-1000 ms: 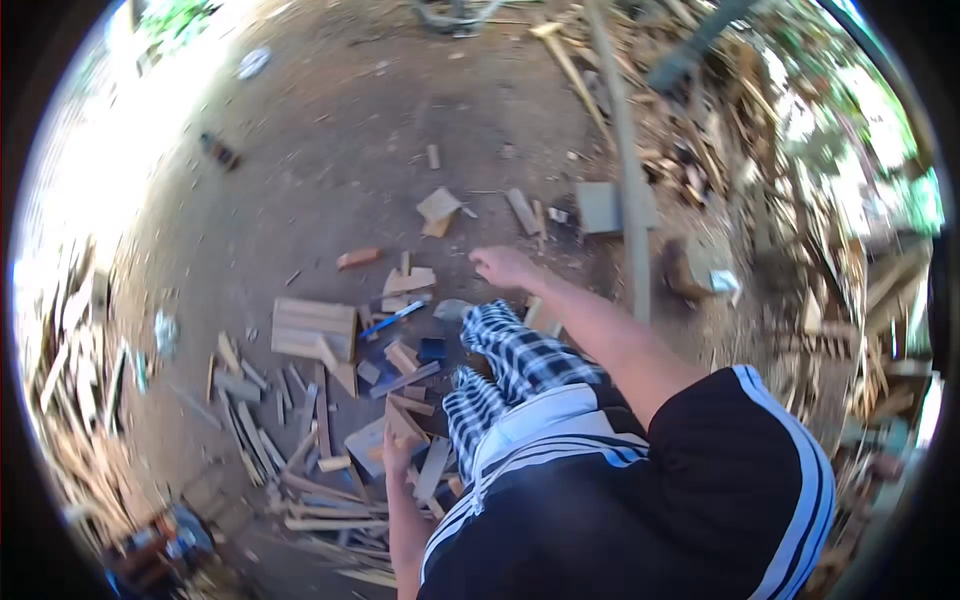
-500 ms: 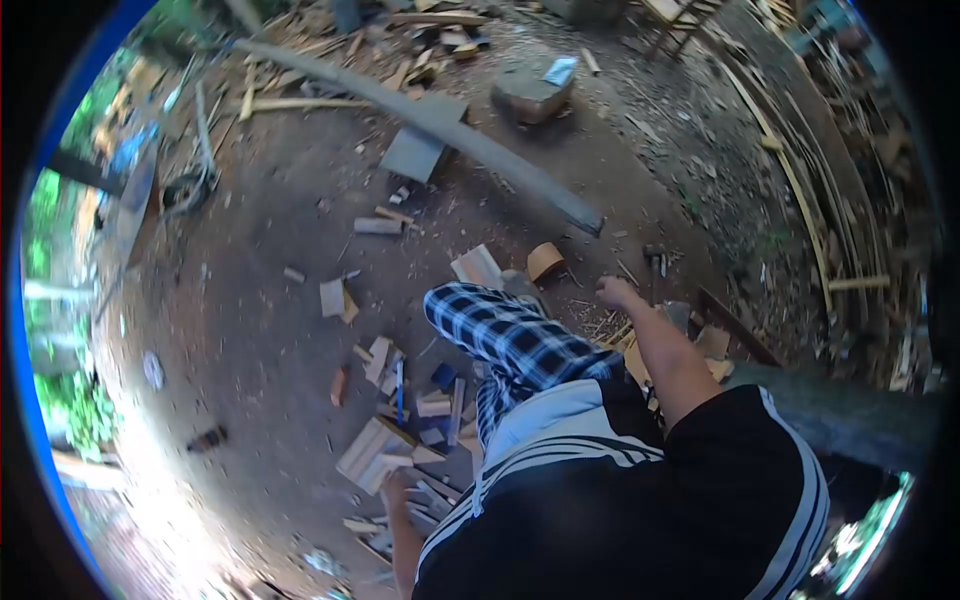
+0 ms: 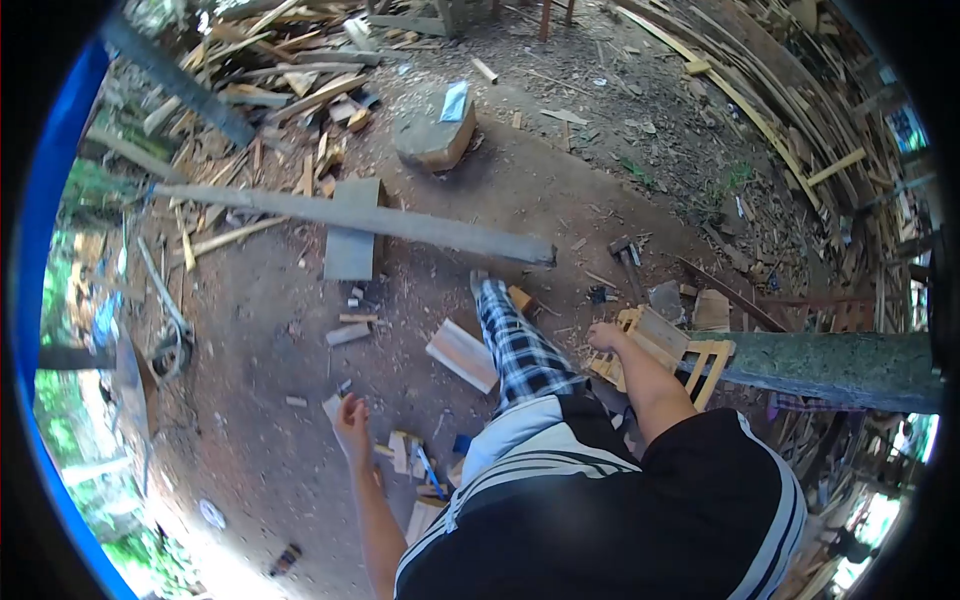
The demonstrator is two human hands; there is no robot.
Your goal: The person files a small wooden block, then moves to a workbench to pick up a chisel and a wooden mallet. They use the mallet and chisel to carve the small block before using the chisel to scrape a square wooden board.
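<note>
My left hand (image 3: 351,424) is raised over the dirt floor on the left, fingers loosely bent and apart. Nothing shows in it. Just beyond its fingers is a small pale wood block (image 3: 333,405), probably on the ground below. On the right, my right hand (image 3: 604,337) has its fingers curled together, and no object shows in it. Beside and below that hand is a yellow slatted wooden piece (image 3: 708,362). My leg in checked trousers (image 3: 522,345) stretches forward between the hands, next to a flat board (image 3: 464,355).
A long grey beam (image 3: 430,228) lies across a grey slab (image 3: 350,255) ahead. Beyond it stands a large block (image 3: 438,140) with a light-blue packet (image 3: 454,102). A hammer (image 3: 628,265) lies right of centre. A thick log (image 3: 840,360) is at my right; scrap wood (image 3: 310,90) is piled behind.
My left hand has risen from the wood pieces near my body and moved forward. My view has shifted, and my leg is now stretched out straighter. My right hand remains on the right side.
</note>
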